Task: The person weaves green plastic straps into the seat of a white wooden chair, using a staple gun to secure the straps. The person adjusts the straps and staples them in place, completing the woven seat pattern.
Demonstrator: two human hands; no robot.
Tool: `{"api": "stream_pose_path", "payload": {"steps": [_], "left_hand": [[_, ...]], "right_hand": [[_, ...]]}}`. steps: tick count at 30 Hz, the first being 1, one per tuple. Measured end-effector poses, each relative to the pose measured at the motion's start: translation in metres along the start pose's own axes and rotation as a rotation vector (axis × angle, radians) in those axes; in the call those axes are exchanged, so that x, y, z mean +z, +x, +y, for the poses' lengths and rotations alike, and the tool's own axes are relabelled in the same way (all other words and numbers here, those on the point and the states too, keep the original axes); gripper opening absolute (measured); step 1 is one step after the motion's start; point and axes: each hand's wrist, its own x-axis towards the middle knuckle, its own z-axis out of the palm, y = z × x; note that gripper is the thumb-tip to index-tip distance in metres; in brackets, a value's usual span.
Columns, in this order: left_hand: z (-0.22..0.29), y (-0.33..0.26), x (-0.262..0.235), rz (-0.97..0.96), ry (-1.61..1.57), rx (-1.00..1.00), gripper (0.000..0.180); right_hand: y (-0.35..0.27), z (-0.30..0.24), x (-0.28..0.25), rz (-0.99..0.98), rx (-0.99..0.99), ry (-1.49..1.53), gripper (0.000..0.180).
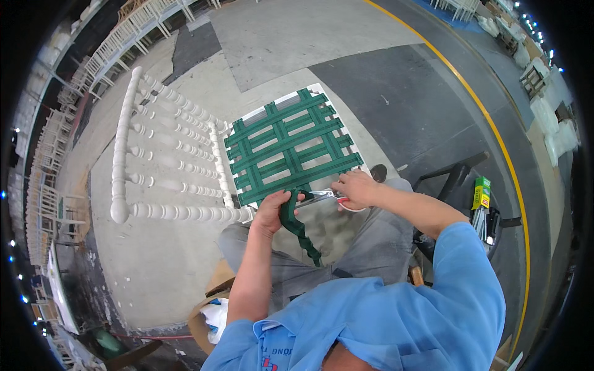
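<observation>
A white chair frame (170, 212) with turned spindles lies on its back before me. Dark green webbing straps (291, 143) are woven in a grid across its seat. At the seat's near edge my left hand (272, 210) is closed on a loose green strap (292, 224), whose end dangles over my lap. Scissors (346, 203) with red and white handles are in my right hand (357, 187), their blades pointing left toward the strap beside my left fingers. Whether the blades touch the strap I cannot tell.
To my right are a black stand (455, 179) and a green and yellow box (481, 193) above some tools. A cardboard box (199, 324) with white plastic sits at my left. Rows of white chairs (117, 46) line the far left. A yellow line (473, 93) crosses the floor.
</observation>
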Motion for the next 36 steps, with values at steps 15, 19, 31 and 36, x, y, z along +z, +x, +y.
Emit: {"api": "stream_pose_path", "payload": {"steps": [15, 19, 31, 36], "left_hand": [[0.008, -0.001, 0.001, 0.129, 0.122, 0.07, 0.022], [-0.015, 0.006, -0.053, 0.249, 0.555, 0.032, 0.024], [-0.09, 0.007, -0.01, 0.251, 0.744, 0.032, 0.015], [-0.098, 0.007, -0.006, 0.226, 0.492, 0.049, 0.015]], "right_hand": [[0.019, 0.007, 0.004, 0.039, -0.057, 0.173, 0.039], [-0.029, -0.001, -0.024, 0.438, 0.27, 0.413, 0.048], [-0.433, -0.051, 0.068, 0.792, 1.886, 0.29, 0.065], [-0.47, -0.056, 0.103, 0.635, 1.989, 0.135, 0.057]]}}
